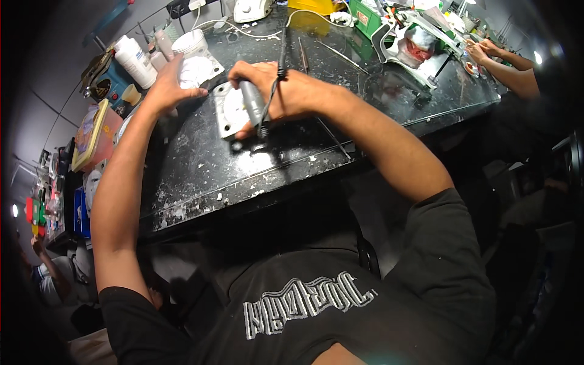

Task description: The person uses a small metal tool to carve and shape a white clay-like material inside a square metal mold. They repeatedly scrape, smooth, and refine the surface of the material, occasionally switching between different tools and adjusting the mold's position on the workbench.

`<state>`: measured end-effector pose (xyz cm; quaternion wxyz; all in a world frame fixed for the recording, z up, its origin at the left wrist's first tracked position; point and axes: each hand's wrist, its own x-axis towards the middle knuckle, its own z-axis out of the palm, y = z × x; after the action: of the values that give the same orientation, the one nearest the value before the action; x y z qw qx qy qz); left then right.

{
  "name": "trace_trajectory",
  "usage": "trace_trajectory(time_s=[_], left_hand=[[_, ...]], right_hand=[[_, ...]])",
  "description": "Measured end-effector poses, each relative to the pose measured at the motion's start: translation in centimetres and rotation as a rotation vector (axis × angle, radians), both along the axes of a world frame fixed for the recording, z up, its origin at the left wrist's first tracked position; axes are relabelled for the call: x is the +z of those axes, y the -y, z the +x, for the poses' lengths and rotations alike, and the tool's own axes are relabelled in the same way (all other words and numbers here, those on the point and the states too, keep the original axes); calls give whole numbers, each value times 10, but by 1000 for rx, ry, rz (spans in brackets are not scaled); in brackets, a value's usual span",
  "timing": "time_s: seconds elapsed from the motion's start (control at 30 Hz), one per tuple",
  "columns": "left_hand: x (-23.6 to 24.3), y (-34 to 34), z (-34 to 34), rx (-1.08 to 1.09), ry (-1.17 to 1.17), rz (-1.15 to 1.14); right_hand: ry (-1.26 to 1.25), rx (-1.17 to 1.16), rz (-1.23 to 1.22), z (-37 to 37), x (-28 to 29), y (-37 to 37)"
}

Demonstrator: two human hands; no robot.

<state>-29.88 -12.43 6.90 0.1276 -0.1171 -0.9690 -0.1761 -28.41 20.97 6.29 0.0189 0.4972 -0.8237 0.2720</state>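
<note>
My right hand (277,88) is closed around a grey cylindrical handpiece (251,100) with a black cord. The same hand's thumb and fingers reach round the edges of a metal mould half (226,126) with white plaster-like filling. Whether it grips the mould half firmly or only rests on it, I cannot tell. My left hand (165,88) is open, thumb stretched to the right. It is beside a second metal mould half (213,66), also filled with white material; its fingertips are partly hidden behind that filling.
A white bottle (135,61) and white tub (190,42) stand behind my left hand. A pinkish box with a yellow lid (94,135) is at left. Thin tools (342,56) lie on the scuffed black table (201,176). Another person's hands (480,52) work at far right.
</note>
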Motion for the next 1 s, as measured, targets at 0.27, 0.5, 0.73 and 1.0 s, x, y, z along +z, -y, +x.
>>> trace_trajectory(time_s=[0.27,0.5,0.73,1.0], left_hand=[[42,-64,72,-232,52,38],[17,-96,83,-295,188,-112],[9,-42,112,-281,57,-110],[-4,-36,125,-174,-192,-195]], right_hand=[[36,-127,-322,45,-8,-105],[277,-323,-228,42,-28,-105],[-182,-226,-167,-69,-46,-91],[490,-368,-931,-84,-6,-39]])
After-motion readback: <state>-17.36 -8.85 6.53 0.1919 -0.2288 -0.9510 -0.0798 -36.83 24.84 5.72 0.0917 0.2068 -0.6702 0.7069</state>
